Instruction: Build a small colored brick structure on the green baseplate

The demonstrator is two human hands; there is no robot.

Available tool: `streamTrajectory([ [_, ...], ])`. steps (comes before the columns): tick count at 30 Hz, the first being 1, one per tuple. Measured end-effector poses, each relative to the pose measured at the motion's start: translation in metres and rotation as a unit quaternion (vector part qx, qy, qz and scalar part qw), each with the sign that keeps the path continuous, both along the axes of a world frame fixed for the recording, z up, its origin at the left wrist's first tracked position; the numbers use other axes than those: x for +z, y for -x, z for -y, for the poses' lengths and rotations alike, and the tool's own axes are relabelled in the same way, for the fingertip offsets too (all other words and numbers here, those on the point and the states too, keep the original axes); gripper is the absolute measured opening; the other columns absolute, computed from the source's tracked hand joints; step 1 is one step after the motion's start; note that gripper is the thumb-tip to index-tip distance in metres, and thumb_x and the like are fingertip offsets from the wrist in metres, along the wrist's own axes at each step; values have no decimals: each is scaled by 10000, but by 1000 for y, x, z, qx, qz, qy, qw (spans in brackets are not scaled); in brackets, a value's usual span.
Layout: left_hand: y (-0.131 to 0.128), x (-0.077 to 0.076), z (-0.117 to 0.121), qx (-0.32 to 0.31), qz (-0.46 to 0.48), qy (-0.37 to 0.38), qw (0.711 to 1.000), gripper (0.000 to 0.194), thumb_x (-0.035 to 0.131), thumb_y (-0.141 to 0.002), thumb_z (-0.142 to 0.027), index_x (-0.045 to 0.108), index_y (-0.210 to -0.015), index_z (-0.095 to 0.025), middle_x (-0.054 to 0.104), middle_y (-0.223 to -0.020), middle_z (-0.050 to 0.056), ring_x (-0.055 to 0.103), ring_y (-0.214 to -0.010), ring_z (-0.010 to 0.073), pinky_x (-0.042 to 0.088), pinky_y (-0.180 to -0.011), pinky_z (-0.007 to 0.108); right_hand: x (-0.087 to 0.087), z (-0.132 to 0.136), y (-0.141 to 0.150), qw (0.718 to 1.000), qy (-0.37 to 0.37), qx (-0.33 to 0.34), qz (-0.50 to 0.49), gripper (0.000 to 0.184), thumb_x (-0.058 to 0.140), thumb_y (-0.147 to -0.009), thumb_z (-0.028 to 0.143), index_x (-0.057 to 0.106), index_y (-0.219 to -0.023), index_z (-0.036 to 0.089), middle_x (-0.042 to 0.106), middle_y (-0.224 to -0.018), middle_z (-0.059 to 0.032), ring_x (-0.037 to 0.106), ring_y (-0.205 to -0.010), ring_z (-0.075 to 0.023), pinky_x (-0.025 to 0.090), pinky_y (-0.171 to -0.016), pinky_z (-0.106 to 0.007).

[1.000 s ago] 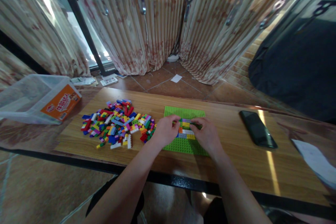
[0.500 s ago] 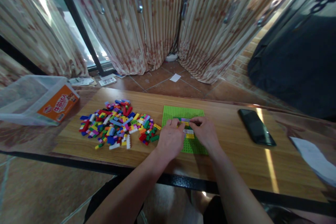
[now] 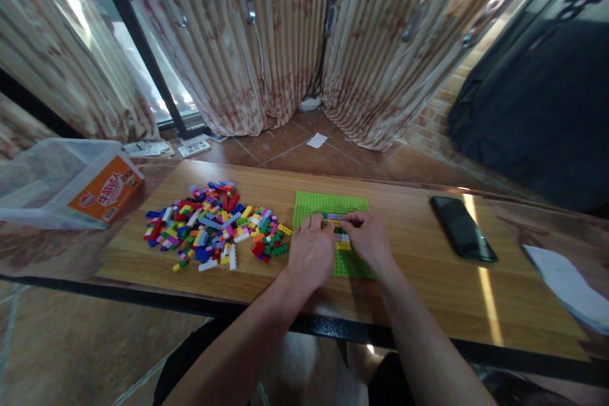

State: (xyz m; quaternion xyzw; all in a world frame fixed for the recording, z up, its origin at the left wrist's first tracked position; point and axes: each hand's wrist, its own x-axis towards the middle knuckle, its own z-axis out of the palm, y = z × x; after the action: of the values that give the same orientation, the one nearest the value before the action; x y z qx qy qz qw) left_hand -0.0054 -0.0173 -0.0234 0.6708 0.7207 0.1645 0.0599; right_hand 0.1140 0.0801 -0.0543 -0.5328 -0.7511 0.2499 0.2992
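Note:
A green studded baseplate (image 3: 333, 202) lies on the wooden board, with several rows of building bricks on it. My left hand (image 3: 311, 247) rests over the plate's left half, its fingers curled around the left end of the brick rows. My right hand (image 3: 368, 238) is closed at the right end, thumb and forefinger pinching a purple and yellow brick row (image 3: 335, 217). Nearer to me, a pale lilac row and a yellow brick (image 3: 343, 245) show between the hands. My fingers hide part of the bricks, so their exact contact is unclear.
Left of the plate spreads a pile of mixed loose bricks (image 3: 209, 222). A clear plastic bin (image 3: 52, 184) with an orange label stands at the far left. To the right lie a black phone (image 3: 462, 228) and white paper (image 3: 566, 285). Striped curtains hang beyond the board.
Both hands stay at the brick rows with only slight finger shifts. The whole view has moved a little.

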Motion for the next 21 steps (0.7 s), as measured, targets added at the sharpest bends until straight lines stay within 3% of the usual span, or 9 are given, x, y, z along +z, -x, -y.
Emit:
streamTrajectory([
  [7,0,0,1,8,-4,3,1000,287,458,-921,-227,634,-1146,-195,572,-1195,112,524,-1059,279,494,-873,420,-3,1,4,1000,-16,-11,-11,171,590,-758,280,732,-737,188,711,-775,-64,640,-724,-191,502,-697,-326],
  [14,14,-7,-5,-24,60,-42,997,299,485,-917,-217,661,-1155,-178,603,-1151,93,555,-1056,239,463,-995,384,-1,-2,-5,999,15,19,-41,174,590,-791,288,736,-784,195,726,-823,-64,656,-769,-193,508,-731,-331],
  [21,24,-1,-15,30,140,-22,989,315,479,-901,-152,661,-1157,-142,660,-1095,95,634,-996,224,510,-934,356,-3,-8,-9,996,71,19,-58,193,616,-756,256,749,-869,174,743,-836,-68,664,-748,-192,514,-718,-331],
])
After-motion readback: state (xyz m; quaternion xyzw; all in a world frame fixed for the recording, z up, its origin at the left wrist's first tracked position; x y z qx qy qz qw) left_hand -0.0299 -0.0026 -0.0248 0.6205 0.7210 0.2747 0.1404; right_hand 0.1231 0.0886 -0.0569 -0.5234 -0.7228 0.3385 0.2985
